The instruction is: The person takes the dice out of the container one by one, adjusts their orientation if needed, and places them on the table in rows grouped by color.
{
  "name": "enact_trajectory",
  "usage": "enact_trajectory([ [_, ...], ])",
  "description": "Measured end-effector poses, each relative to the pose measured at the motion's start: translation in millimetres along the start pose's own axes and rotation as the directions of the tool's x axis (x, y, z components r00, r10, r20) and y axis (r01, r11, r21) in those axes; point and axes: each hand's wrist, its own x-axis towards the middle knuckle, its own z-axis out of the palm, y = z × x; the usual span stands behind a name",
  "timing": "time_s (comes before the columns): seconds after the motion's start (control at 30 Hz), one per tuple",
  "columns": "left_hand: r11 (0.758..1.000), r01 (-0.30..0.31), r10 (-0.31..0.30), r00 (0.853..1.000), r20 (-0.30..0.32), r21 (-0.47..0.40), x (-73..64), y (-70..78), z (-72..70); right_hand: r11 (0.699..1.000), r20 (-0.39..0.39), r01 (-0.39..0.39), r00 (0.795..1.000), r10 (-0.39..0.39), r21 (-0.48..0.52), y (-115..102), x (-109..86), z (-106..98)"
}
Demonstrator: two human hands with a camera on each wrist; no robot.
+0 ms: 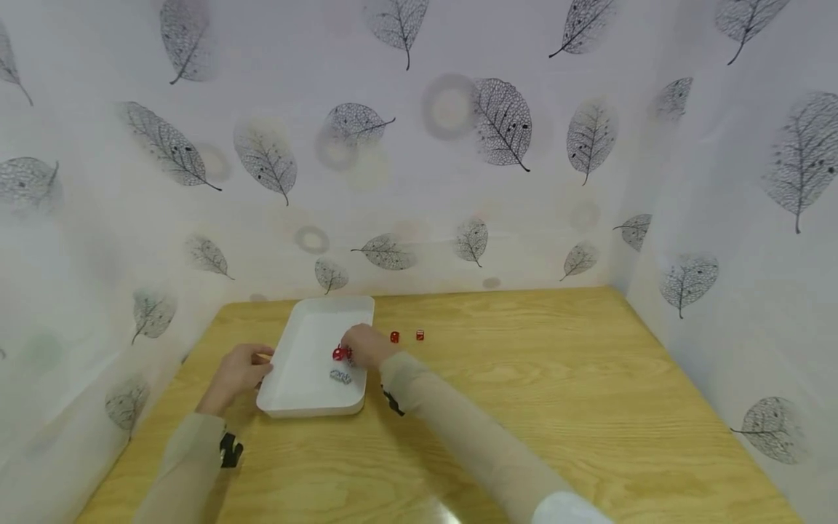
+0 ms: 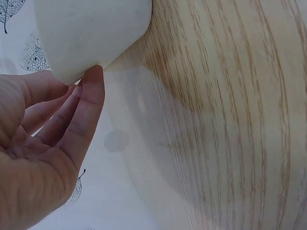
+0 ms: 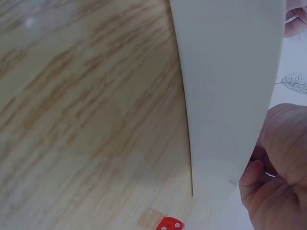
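A shallow white tray (image 1: 304,393) sits on the wooden table. My left hand (image 1: 238,375) pinches its left edge, with thumb and fingertips at the rim in the left wrist view (image 2: 57,124). My right hand (image 1: 369,345) reaches over the right wall into the tray, its fingers curled. A red die (image 1: 338,354) with a white pip shows beside the fingertips, and a second red piece (image 1: 349,353) peeks out at them, mostly hidden. Nearer me in the tray lies a small silvery, speckled piece (image 1: 340,376).
Two red dice, one (image 1: 395,337) nearer the tray and another (image 1: 420,335) farther right, lie on the table (image 1: 556,393). A pale cloth (image 1: 419,167) printed with leaves stands behind the table and along both sides.
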Motion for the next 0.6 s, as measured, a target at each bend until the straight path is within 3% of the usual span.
enact_trajectory([
  [0.37,1.000,0.016,-0.016,1.000,0.011,0.004,3.9,0.8,-0.4,0.997,0.026,0.023,0.999,-0.022,-0.067,-1.8,-3.8,-1.3],
  [0.6,1.000,0.010,-0.011,1.000,0.009,0.019,3.7,0.3,0.0,0.998,0.011,0.051,0.999,-0.050,-0.023,1.9,-3.4,0.6],
])
